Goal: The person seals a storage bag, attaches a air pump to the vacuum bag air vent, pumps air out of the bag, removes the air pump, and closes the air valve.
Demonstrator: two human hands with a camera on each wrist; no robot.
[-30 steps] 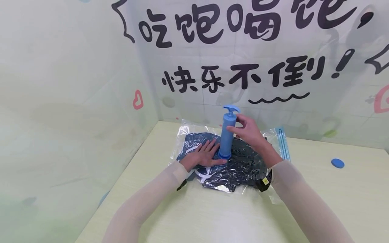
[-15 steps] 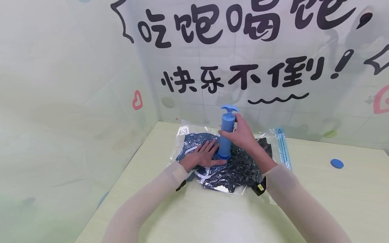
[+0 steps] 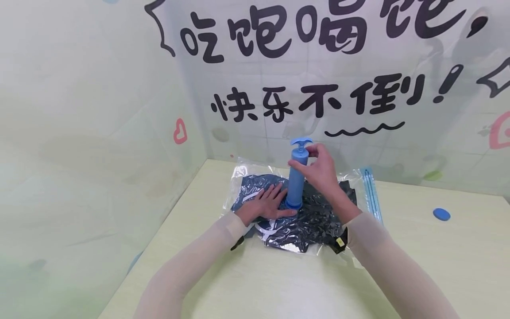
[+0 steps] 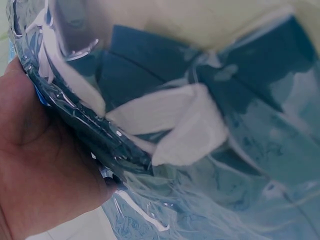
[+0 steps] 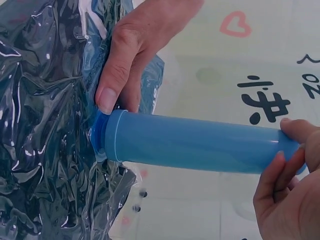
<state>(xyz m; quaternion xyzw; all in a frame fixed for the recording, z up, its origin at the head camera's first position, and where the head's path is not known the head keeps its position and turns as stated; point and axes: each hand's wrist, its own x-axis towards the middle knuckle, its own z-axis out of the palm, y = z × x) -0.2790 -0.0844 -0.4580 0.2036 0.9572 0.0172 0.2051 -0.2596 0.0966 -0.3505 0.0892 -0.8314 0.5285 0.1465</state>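
Observation:
A blue hand pump stands upright on a clear vacuum bag holding dark folded clothing. My left hand lies flat on the bag, fingers straight, thumb beside the pump's base. My right hand grips the top of the barrel just under the T-shaped handle. In the right wrist view the pump runs across the frame, with the right hand pinching its upper end and the left hand touching its base on the crinkled bag. The left wrist view shows my palm against the bag.
The bag lies at the back of a pale yellow table set in a corner of two printed walls. A small blue round cap sits at the right. The bag's blue zip strip runs along its right edge.
My right hand has slid up the pump barrel from its middle to just under the handle. The left hand and the pump have stayed put.

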